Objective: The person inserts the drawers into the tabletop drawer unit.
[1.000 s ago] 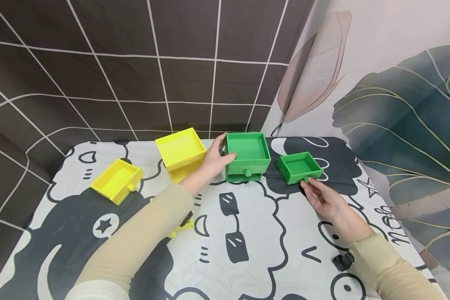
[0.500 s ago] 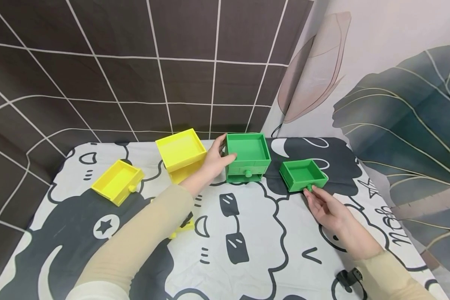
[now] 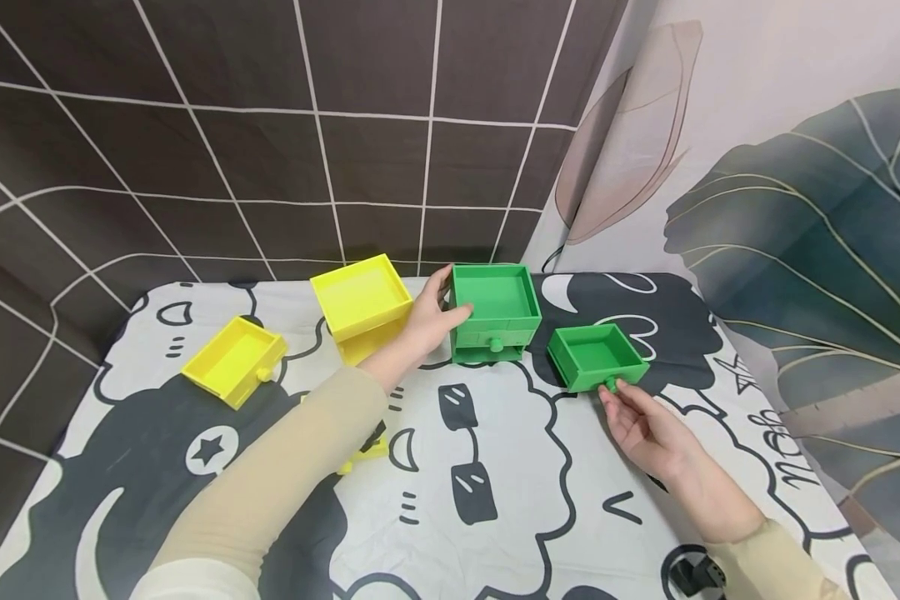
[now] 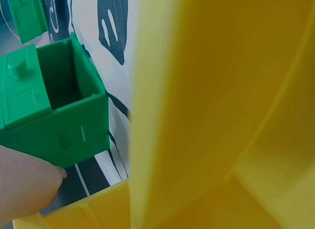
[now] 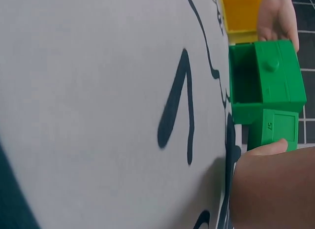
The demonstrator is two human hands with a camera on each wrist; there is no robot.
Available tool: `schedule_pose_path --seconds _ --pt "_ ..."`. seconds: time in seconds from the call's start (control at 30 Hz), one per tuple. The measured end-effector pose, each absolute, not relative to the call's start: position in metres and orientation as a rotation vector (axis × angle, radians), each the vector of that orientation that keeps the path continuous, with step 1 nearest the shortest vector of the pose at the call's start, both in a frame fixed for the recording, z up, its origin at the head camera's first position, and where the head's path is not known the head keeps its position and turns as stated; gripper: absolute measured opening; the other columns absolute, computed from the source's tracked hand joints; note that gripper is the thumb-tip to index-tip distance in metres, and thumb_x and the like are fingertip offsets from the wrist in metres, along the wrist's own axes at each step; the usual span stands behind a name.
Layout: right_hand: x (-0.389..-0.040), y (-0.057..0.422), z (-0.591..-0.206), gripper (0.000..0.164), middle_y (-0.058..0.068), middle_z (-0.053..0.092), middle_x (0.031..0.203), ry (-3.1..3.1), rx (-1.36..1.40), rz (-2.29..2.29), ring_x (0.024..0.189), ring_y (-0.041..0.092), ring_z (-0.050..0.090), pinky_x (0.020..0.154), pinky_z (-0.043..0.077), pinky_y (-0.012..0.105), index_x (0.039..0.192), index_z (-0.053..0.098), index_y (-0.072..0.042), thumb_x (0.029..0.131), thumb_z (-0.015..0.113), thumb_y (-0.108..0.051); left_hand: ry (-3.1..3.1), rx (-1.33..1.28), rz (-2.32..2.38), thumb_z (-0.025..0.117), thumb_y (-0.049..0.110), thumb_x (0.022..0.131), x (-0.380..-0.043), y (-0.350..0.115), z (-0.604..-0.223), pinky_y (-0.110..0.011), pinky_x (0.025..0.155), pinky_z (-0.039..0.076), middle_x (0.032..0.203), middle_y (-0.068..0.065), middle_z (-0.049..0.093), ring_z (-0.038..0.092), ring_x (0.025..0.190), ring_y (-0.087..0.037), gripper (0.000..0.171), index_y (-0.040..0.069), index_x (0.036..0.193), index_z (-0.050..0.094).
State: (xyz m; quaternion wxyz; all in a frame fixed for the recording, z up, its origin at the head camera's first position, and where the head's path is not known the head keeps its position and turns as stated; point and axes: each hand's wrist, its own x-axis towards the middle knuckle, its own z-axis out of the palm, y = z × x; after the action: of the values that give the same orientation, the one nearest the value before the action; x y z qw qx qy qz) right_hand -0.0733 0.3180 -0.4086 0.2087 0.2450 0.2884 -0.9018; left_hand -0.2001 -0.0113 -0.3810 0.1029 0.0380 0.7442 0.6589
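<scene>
Right hand [image 3: 648, 433] at round knob [image 3: 611, 384] of boxy green drawer [image 3: 598, 353]

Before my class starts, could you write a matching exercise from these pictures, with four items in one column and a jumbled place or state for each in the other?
Column 1
1. Green boxy cabinet with a recessed top
2. Yellow open-topped rectangular drawer
3. Green open-topped rectangular drawer
4. Yellow boxy cabinet with a recessed top

Column 2
A. Farthest left of these four in the head view
B. Pinched at its knob by the right hand
C. Second from the left of these four in the head view
D. Gripped at its side by the left hand

Right pairs: 1-D, 2-A, 3-B, 4-C
</scene>
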Motion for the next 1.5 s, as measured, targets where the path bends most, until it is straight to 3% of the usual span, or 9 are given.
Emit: schedule_pose_path --seconds 0.5,1.0,1.5 --pt "-0.063 0.296 -0.41 0.024 0.006 0.081 0.095 0.871 0.767 -2.451 0.089 0.009 0.078 0.084 0.062 0.014 0.095 0.074 -0.007 0.11 0.058 -0.016 2.203 0.105 1.938 0.066 0.005 0.099 -0.201 -0.011 -0.381 -0.037 0.138 0.024 0.174 -0.007 0.033 0.028 0.164 -0.025 0.08 0.015 0.168 0.027" --pt "-0.044 0.262 -0.413 0.026 0.0 0.08 0.097 0.94 0.887 -2.373 0.092 0.004 0.076 0.091 0.06 0.012 0.099 0.072 -0.014 0.113 0.051 -0.019 2.202 0.111 1.932 0.067 0.007 0.099 -0.202 -0.012 -0.382 -0.038 0.138 0.023 0.175 -0.007 0.031 0.027 0.164 -0.025 0.081 0.016 0.169 0.027" --pt "-0.038 0.223 -0.421 0.025 -0.003 0.08 0.094 1.049 0.848 -2.355 0.093 0.003 0.076 0.093 0.06 0.012 0.095 0.07 -0.017 0.112 0.052 -0.015 2.194 0.127 1.94 0.065 0.006 0.1 -0.201 -0.013 -0.382 -0.037 0.138 0.022 0.175 -0.008 0.03 0.026 0.164 -0.026 0.08 0.014 0.169 0.026"
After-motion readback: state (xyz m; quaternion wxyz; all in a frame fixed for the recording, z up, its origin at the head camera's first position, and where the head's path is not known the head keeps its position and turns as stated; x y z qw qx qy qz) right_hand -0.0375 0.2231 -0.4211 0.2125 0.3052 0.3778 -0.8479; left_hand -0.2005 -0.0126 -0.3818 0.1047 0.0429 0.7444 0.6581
